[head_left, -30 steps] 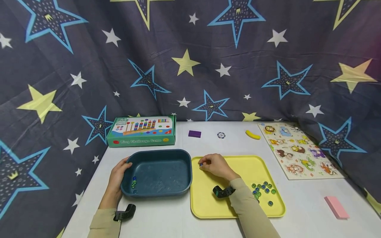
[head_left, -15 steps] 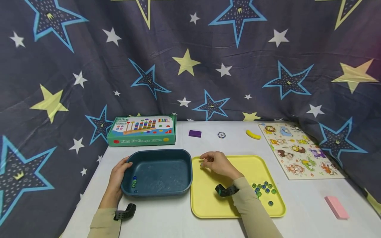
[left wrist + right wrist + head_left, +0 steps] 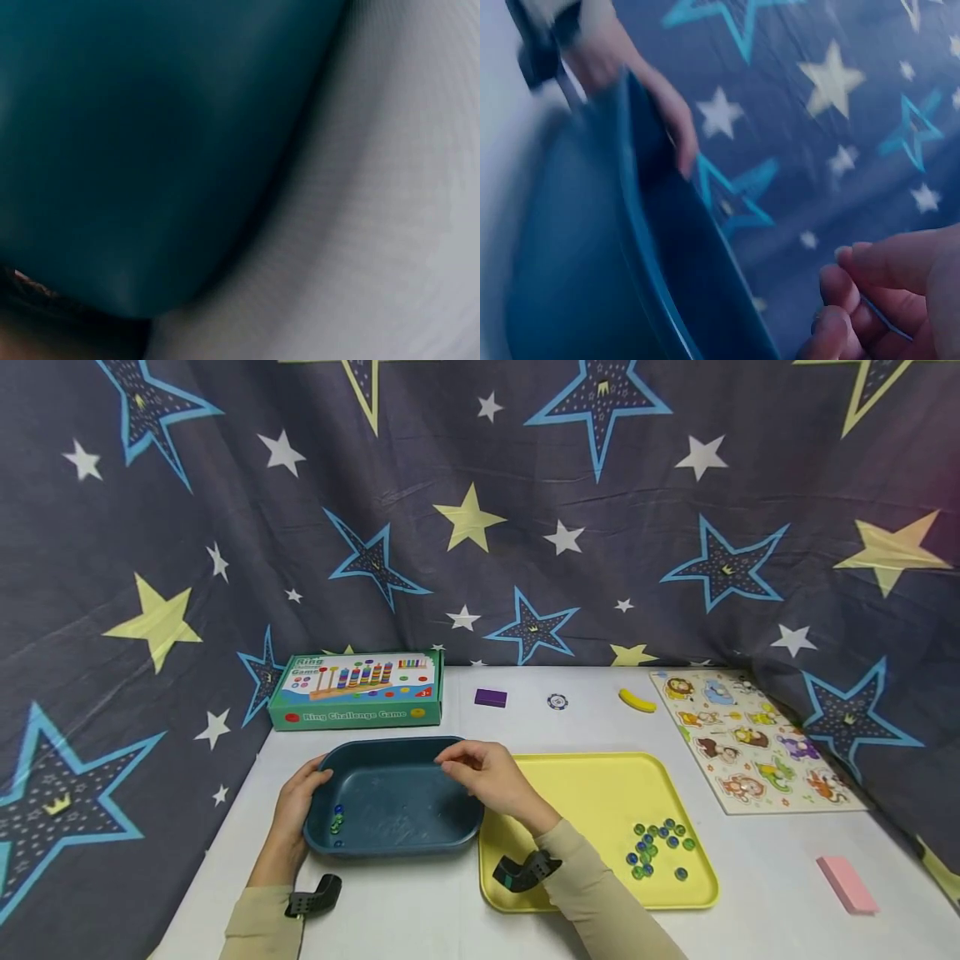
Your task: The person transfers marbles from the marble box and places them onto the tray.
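My left hand (image 3: 294, 802) grips the left rim of a dark teal plastic basin (image 3: 405, 849), also filling much of the left wrist view. Several blue and green glass marbles (image 3: 338, 819) lie inside by its left wall. Over the basin's right end hangs my right hand (image 3: 491, 779), thumb and fingertips drawn together in a pinch. The glass marble seen at those fingertips earlier is hidden by the fingers now. In the right wrist view, the bent fingers (image 3: 885, 262) are beside the basin's rim. More glass marbles (image 3: 648, 851) are grouped at the right of a yellow tray (image 3: 592, 900).
Behind the basin stands a green ring game box (image 3: 356, 693). A purple block (image 3: 491, 697), a poker chip (image 3: 557, 702) and a yellow toy banana (image 3: 637, 700) line the back. An animal puzzle board (image 3: 750, 743) and a pink block (image 3: 847, 883) are at the right.
My right hand has lifted from the yellow tray's left end and moved left over the basin, fingers still pinched. The left hand and the basin have stayed put.
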The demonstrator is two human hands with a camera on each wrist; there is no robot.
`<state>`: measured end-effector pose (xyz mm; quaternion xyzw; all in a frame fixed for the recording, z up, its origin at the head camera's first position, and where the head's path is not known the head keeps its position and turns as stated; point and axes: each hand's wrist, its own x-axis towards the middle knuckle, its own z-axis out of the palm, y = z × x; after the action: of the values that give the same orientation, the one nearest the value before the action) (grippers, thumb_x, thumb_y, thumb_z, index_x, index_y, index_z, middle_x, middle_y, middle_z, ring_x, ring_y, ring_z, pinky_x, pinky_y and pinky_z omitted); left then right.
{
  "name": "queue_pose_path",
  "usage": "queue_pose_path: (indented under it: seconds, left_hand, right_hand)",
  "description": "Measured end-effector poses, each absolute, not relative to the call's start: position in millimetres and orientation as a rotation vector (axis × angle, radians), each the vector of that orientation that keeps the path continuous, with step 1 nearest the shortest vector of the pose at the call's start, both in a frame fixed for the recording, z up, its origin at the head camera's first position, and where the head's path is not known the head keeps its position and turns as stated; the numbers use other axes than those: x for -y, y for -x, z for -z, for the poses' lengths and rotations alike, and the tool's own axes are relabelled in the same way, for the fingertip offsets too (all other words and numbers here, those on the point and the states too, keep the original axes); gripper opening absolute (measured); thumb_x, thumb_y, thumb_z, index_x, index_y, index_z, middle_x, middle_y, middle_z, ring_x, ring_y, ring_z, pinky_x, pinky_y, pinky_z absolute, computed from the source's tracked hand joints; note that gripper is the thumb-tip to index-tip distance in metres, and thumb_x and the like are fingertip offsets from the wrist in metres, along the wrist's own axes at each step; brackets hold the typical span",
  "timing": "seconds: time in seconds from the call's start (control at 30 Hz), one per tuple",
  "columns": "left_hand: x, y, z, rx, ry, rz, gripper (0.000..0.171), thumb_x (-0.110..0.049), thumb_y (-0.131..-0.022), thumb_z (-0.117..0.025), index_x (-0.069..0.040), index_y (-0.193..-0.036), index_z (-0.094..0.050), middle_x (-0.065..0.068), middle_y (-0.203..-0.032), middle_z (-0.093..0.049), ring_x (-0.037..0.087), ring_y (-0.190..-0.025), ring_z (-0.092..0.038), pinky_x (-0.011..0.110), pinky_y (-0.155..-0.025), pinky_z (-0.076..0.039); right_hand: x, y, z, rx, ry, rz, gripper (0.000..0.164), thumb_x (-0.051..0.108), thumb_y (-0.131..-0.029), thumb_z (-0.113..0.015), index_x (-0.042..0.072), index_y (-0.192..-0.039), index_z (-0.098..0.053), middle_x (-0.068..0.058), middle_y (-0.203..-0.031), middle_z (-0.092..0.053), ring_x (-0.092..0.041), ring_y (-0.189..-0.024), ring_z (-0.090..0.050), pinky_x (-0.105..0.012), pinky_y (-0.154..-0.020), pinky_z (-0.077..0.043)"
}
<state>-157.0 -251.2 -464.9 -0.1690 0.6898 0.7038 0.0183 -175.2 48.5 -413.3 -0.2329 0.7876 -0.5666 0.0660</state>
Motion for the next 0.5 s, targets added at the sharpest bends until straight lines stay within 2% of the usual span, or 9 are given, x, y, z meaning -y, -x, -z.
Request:
queue_pose_path:
  seconds: [0.07, 0.2, 0.33, 0.5]
  left_hand:
    - [251, 157, 465, -2.143, 0.523, -2.188, 0.044, -0.022, -0.092, -0.048, -0.009, -0.133, -0.041, 0.005, -0.134, -0.040, 0.016, -0.117, -0.036, 0.028, -0.092, -0.030]
    - [251, 157, 466, -2.144, 0.511, -2.195, 0.043, -0.022, -0.092, -0.048, -0.010, -0.133, -0.042, 0.005, -0.134, -0.040, 0.016, -0.117, -0.037, 0.028, -0.092, -0.031]
    - [252, 157, 466, -2.134, 0.492, -2.211, 0.043, -0.023, -0.091, -0.049, -0.010, -0.132, -0.043, 0.006, -0.133, -0.041, 0.018, -0.118, -0.037, 0.030, -0.094, -0.031]
    - [253, 156, 467, -2.124, 0.497, -2.200, 0.043, -0.024, -0.091, -0.050, -0.011, -0.131, -0.044, 0.004, -0.132, -0.042, 0.017, -0.118, -0.038, 0.030, -0.094, -0.031]
  right_hand:
    - [-33, 171, 413, -2.322, 0.732, 1.688, 0.017, 0.023, -0.087, -0.060, 0.012, -0.099, -0.067, -0.002, -0.085, -0.064, -0.022, -0.063, -0.056, -0.028, -0.054, -0.048]
    - [-3, 170, 418, -2.242, 0.762, 1.588, 0.019, 0.023, -0.087, -0.060, 0.012, -0.101, -0.066, 0.003, -0.089, -0.064, -0.020, -0.070, -0.061, -0.029, -0.061, -0.050]
    - [22, 172, 426, -2.175, 0.754, 1.435, 0.025, 0.023, -0.086, -0.062, 0.009, -0.107, -0.065, 0.008, -0.090, -0.063, -0.016, -0.072, -0.061, -0.026, -0.063, -0.049]
    - [47, 174, 432, -2.160, 0.786, 1.284, 0.031, 0.020, -0.083, -0.065, 0.004, -0.110, -0.063, 0.006, -0.090, -0.065, -0.010, -0.071, -0.060, -0.021, -0.062, -0.047]
